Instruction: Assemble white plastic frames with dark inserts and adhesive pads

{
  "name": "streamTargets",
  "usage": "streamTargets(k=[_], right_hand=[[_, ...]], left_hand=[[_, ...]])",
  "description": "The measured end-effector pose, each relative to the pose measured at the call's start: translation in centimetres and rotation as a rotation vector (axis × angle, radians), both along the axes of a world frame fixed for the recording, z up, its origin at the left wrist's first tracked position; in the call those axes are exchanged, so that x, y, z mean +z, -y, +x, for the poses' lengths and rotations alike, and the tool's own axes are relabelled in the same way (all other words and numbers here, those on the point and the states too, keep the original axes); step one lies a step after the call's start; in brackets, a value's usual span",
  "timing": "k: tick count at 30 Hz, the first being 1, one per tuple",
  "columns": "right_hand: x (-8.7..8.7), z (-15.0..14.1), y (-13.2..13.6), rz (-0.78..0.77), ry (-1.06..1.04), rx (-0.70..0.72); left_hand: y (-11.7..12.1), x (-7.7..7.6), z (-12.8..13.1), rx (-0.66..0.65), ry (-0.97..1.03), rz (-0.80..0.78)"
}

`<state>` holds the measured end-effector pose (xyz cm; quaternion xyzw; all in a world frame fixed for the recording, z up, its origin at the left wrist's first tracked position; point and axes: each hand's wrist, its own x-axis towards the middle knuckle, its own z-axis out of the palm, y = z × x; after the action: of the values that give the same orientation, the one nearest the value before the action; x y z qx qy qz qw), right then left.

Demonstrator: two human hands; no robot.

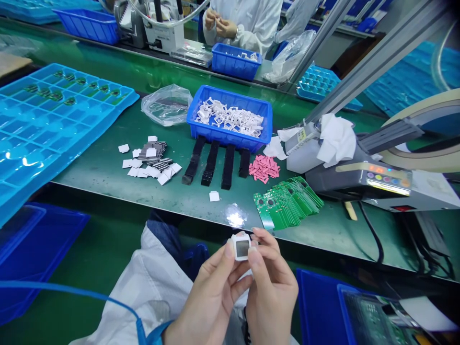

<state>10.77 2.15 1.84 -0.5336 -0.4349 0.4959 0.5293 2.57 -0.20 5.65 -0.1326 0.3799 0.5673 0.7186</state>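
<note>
Between my two hands, just off the table's front edge, is a small white plastic frame [234, 249] with a grey display panel [242, 248] set in it. My left hand [212, 287] pinches its left side, thumb on the face. My right hand [271, 282] grips the right side with thumb and fingers. On the table beyond lie a single white-faced panel [214, 196], a fan of green circuit boards [287, 203], pink strips [264, 168], several stacks of black pieces [227, 166] and a loose pile of panels [153, 158].
A blue bin [230, 135] of white frames stands at mid-table, beside a clear plastic bag [167, 105]. Left is a blue blister tray [46, 129]; right, a tape dispenser [359, 179]. A blue cord [89, 294] runs to my left wrist. Across the bench sits a co-worker [247, 24].
</note>
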Motion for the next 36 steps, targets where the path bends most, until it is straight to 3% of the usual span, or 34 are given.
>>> streamTargets(k=[10, 14, 19, 24, 26, 28, 31, 33, 36], right_hand=[[-1.0, -0.3, 0.5, 0.033, 0.072, -0.004], [-0.6, 0.2, 0.1, 0.032, 0.093, 0.014], [0.8, 1.5, -0.8, 0.026, 0.055, 0.282], [1.6, 2.4, -1.6, -0.017, 0.021, 0.499], [2.0, 2.9, -2.1, 0.087, 0.102, 0.550], [2.8, 3.6, -2.8, 0.309, 0.299, 0.587], [4.1, 4.8, -3.5, 0.704, 0.642, 0.679], [4.5, 5.2, -3.5, 0.871, 0.764, 0.722], [4.1, 5.0, -2.8, 1.014, 0.904, 0.577]], left_hand=[[0.2, -0.8, 0.7, 0.107, 0.015, -0.002], [0.4, -0.7, 0.6, 0.112, 0.042, -0.010], [0.7, -0.8, 0.7, 0.038, 0.055, 0.036], [1.0, -1.2, 0.9, -0.016, -0.098, 0.112], [1.2, -1.3, 0.5, -0.054, -0.188, 0.160], [1.2, -1.6, -0.3, -0.120, -0.246, 0.230], [1.0, -2.1, -1.8, -0.308, -0.158, 0.408], [0.6, -2.6, -2.6, -0.401, -0.066, 0.535], [0.2, -3.1, -2.9, -0.404, -0.082, 0.516]])
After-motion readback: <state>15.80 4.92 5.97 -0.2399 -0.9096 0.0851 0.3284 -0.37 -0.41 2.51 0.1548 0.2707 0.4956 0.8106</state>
